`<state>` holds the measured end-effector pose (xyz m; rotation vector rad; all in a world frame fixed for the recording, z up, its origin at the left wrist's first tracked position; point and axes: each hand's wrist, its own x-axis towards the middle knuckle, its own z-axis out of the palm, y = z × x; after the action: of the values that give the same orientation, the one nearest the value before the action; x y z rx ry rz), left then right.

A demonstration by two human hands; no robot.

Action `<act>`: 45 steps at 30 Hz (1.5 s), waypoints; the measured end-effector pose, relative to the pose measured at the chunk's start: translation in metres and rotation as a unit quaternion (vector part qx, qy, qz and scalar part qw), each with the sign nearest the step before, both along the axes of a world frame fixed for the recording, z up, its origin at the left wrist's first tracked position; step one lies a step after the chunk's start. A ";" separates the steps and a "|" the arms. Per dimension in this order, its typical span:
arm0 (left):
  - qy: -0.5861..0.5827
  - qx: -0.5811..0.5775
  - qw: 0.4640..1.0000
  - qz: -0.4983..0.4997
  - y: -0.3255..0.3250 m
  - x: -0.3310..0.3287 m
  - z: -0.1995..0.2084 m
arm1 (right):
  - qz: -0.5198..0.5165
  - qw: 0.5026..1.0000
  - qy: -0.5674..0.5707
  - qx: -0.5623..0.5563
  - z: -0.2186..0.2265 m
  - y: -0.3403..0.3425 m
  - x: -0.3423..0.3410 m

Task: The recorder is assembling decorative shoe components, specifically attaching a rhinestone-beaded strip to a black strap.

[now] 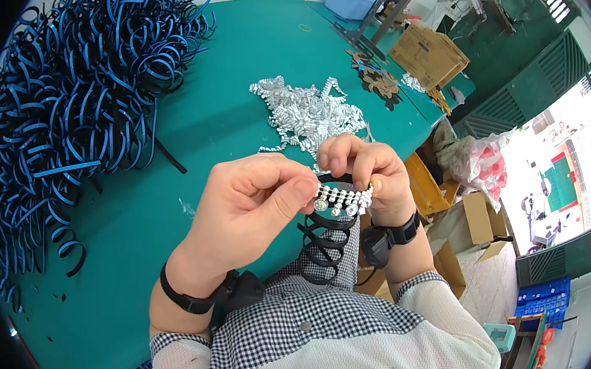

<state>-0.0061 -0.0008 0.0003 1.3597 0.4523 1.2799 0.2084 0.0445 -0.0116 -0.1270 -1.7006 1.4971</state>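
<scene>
Shirt (pixel 407 355), beaded strip (pixel 342 198) between fingers (pixel 293 197)

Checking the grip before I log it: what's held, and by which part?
The beaded strip: the left hand pinches its left end, the right hand its right end. Whether either grips the black coil is unclear.

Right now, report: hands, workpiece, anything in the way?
Left hand and right hand at opposite ends of silver beaded strip. Black coil hanging just below. Curly silver pile beyond hands; beads' middle in plain view.
</scene>
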 end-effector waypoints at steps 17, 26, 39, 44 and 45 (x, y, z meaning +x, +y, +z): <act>-0.048 -0.070 0.991 -0.099 0.010 -0.008 -0.001 | 0.047 0.997 0.041 -0.038 0.001 0.004 0.001; 0.202 0.270 0.927 0.163 0.014 -0.005 0.006 | -0.037 0.994 -0.098 -0.027 0.016 -0.006 0.000; 0.232 0.260 0.916 0.198 0.021 -0.012 0.001 | -0.066 0.987 -0.143 -0.006 0.019 -0.004 -0.006; 0.283 0.257 0.891 0.244 -0.004 0.010 0.010 | -0.169 0.960 -0.206 0.083 0.018 -0.010 -0.012; 0.289 0.272 0.888 0.234 -0.003 0.013 0.005 | -0.180 0.958 -0.206 0.092 0.017 -0.011 -0.015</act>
<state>0.0073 -0.0034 0.0053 2.2282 0.9217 1.4317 0.1932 0.0333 0.0058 -0.6522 -2.0029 1.0845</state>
